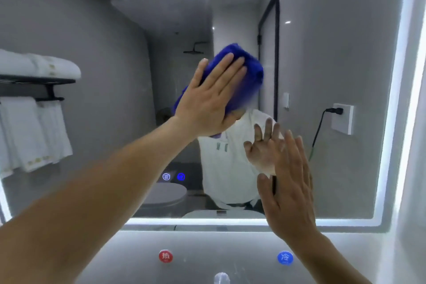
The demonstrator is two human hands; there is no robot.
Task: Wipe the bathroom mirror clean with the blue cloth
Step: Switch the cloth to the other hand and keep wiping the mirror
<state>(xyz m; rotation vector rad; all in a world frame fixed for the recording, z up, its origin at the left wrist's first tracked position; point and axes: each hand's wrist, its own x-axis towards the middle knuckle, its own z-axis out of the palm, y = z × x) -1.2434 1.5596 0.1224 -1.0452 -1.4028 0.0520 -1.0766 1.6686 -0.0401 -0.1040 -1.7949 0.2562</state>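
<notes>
At nine o'clock, the mirror (110,37) reflects white towels (34,67) on a black rack (36,81), with more hanging below. None of that is in the way.

Near the centre, toward eleven o'clock, the left hand (207,99) presses the cloth (244,69) flat on the glass. Its fingers (224,69) lie straight and close together over the blue wad, thumb tucked low; nothing is pinched. The cloth is held by palm pressure alone, so if that pressure eases mid-stroke the cloth can slide out and drop toward the basin. It is also bunched, not flat, so it likely touches the glass with a small patch and may leave unwiped bands between passes.

Just below, at six o'clock on the glass, two lit touch icons (173,176) glow. A sweep down there could trigger them by accident.

At four o'clock, the right hand (288,182) rests against the lower glass with its fingers (297,157) slightly spread, meeting its own reflection. Bare skin there will probably leave prints or smears on the very surface being cleaned, so that patch would need another pass.

Further right, at three o'clock, a plugged socket (342,118) shows in reflection; a dripping cloth near it would be unwise.

Below the frame sit red (165,255) and blue (285,257) tap markers.
</notes>
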